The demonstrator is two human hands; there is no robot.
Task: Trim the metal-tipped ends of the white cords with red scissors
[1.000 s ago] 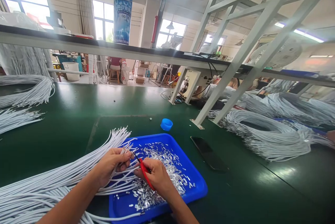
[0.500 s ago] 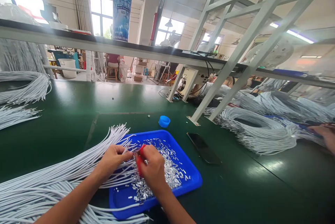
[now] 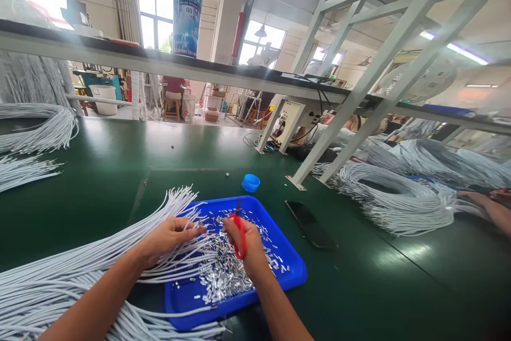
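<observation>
My left hand [image 3: 170, 239] is closed in a pinch on the ends of the white cords [image 3: 91, 272], which fan across the green table from the lower left. My right hand [image 3: 247, 245] is closed on red-handled scissors [image 3: 239, 234], their tip pointing up and away over the blue tray [image 3: 293, 272]. The tray holds a heap of small silvery metal pieces [image 3: 227, 272]. Some cord ends lie over the tray's left rim. The two hands sit a little apart above the tray.
A blue cap [image 3: 250, 182] and a dark phone [image 3: 310, 224] lie beyond and right of the tray. White cord bundles lie at the left [image 3: 35, 131] and right [image 3: 399, 202]. Another person's hand [image 3: 485, 205] rests at the right edge. A white frame leg [image 3: 295, 181] stands behind.
My right hand drew away from the left and turned the scissors tip upward. The left hand stayed on the cord ends. The other person's hand at the right came into view.
</observation>
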